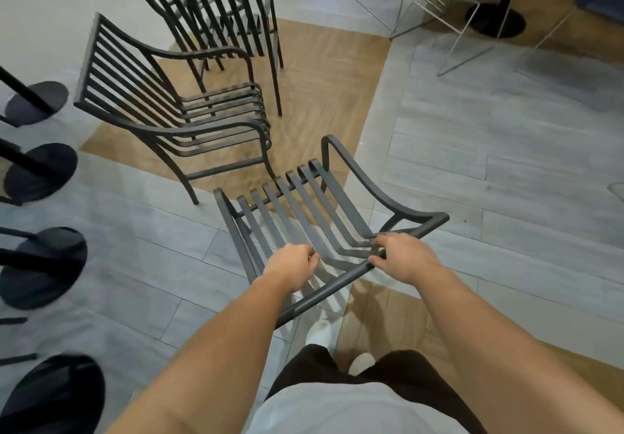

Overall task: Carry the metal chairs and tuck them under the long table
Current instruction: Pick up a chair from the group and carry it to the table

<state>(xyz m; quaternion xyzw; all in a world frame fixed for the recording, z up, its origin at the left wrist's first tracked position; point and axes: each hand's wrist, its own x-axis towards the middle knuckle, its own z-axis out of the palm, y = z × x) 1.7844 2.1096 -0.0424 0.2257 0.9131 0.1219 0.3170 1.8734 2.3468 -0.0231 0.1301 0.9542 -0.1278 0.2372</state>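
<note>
Both arms reach forward, hands side by side.
Left hand [293, 266] and right hand [401, 258] are palm-down, fingers [380, 259] curled closed.

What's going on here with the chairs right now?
A person grips the top rail of a dark metal chair, left hand and right hand both closed on it. Three more slatted chairs stand ahead, the nearest on the wood floor patch. No long table is clearly visible.

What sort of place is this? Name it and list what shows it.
Probably a café or a shared dining area. Several matching slatted metal chairs stand about, round black pedestal bases line the left, and wire-frame chairs stand by another pedestal base on the tile-and-wood floor.
</note>
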